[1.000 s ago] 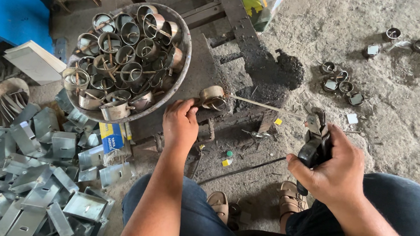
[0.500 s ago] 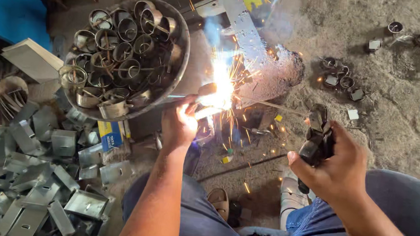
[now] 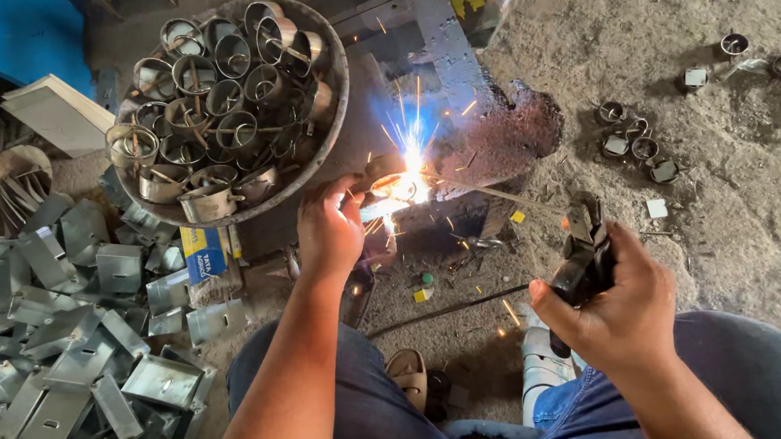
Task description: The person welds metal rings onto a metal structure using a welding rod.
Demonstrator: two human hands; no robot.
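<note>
Arc welding, seated on the floor, head view looking down between the knees

Left hand (image 3: 329,229): grip closed around a small metal ring piece (image 3: 385,174), pinning it against the dark steel block (image 3: 499,135) where the arc (image 3: 409,182) burns blue-white and throws sparks. Fingers sit just beside the arc, bare

Right hand (image 3: 620,312): grip wrapped fully around the black electrode holder (image 3: 582,258); the thin welding rod (image 3: 504,196) runs from its clamp leftward to the arc, tip on the ring piece

Judgement on doing the weld well: keep the rod tip close to the joint with a short, steady arc, hold the ring still until the bead sets, and keep the left fingertips back from the glow, since heat travels fast through a piece this small. A brief tack looks sufficient; lingering risks burning through thin sheet

Surroundings: round metal basin (image 3: 330,103) up left, heaped with finished ring pieces; pile of grey folded sheet-metal brackets (image 3: 75,334) at lower left; a few loose rings (image 3: 633,141) on the concrete floor (image 3: 744,210) up right

Packages: one small rectangular box (image 3: 200,251), blue and yellow, lying between basin and bracket pile; print too small to matter. Blue panel (image 3: 17,14) at top left, unmarked. Small yellow and green scraps (image 3: 422,287) near the block
</note>
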